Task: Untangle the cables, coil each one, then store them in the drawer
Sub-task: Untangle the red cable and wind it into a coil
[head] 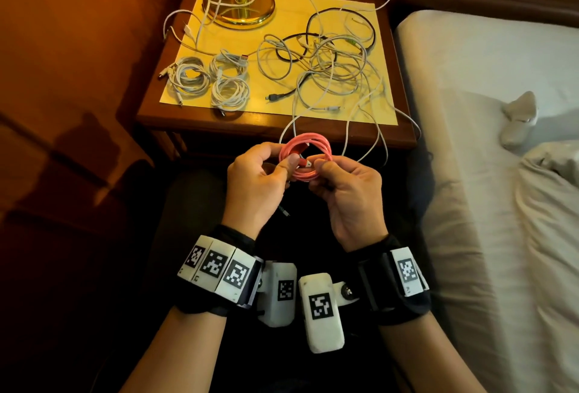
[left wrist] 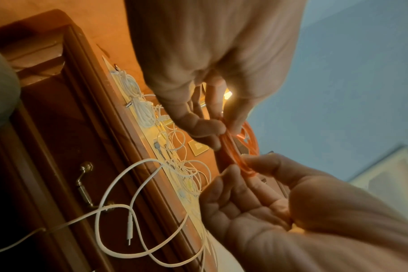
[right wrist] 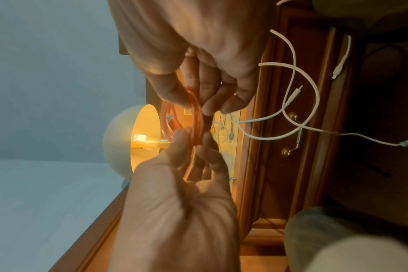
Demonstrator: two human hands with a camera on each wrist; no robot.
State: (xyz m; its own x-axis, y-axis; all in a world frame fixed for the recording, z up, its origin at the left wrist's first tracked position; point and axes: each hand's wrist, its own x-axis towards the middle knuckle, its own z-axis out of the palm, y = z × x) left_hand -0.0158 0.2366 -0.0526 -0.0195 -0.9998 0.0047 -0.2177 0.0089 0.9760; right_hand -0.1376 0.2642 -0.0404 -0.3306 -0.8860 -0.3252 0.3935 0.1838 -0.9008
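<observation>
Handling, head view: the pink rubbery cable coiled into a small ring (head: 305, 156) is judged light, limp and springy, so the loops are likely to spread unless the bundle is pinched across all its turns at opposite sides.
Position, head view: the ring is held in mid-air at the centre of the frame, below the front edge of the dark wooden bedside table (head: 275, 131).
Left hand, head view: the left hand (head: 260, 182) is seen gripping the left side of the ring, thumb pressed over the strands, the other fingers curled behind.
Right hand, head view: the right hand (head: 347, 192) is seen pinching the right side beside the red plug end (head: 303, 162).
Table, head view: three finished white coils (head: 208, 80) lie at the left of the tabletop; a tangle of white and black cables (head: 329, 69) is spread at its right, with loops hanging over the front edge.
Left wrist view: the ring (left wrist: 233, 147) sits at mid-frame, clamped between thumb and fingertips (left wrist: 228, 174) of the lower hand; the upper hand's fingers are closed on its far part.
Right wrist view: the ring (right wrist: 193, 117) is shown edge-on at centre, pinched from above and below.
Drawer: a brass handle (right wrist: 291, 132) on the closed front is visible at the right of the frame.
</observation>
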